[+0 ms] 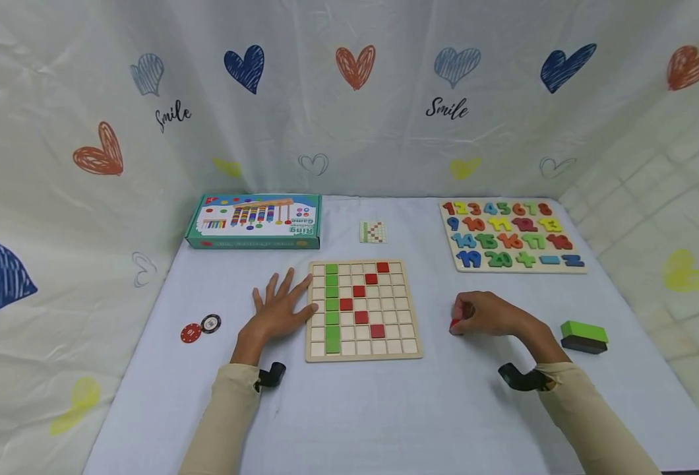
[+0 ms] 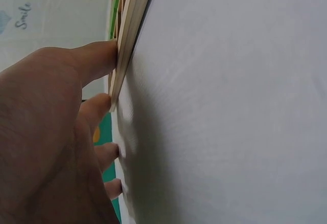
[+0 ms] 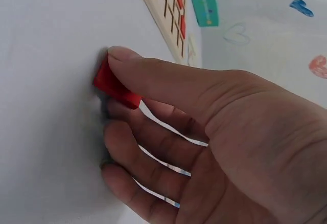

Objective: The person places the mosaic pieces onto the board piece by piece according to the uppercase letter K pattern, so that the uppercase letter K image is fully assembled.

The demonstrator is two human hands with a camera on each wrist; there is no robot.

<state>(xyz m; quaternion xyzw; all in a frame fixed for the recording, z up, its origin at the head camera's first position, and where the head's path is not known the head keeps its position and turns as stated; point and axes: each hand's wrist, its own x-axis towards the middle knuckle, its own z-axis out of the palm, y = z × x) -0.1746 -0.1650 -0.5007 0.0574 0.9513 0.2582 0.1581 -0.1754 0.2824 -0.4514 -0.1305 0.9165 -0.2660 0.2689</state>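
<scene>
A wooden grid board [image 1: 363,356] lies in the middle of the table, with a column of green tiles [image 1: 332,305] near its left side and several red tiles [image 1: 358,291] set diagonally. My left hand [image 1: 278,314] is spread flat at the board's left edge, thumb and index fingertip touching it. To the right of the board, my right hand [image 1: 487,314] pinches a red tile [image 3: 116,85] between thumb and fingers, at the table surface. In the left wrist view the thumb meets the board's side [image 2: 134,24].
Behind the board lies a small pattern card [image 1: 373,232]. A boxed ring game [image 1: 253,221] stands back left, a number puzzle board [image 1: 512,236] back right. Two poker chips [image 1: 191,332] lie at left, and a green and black eraser-like block [image 1: 584,336] lies beside my right wrist.
</scene>
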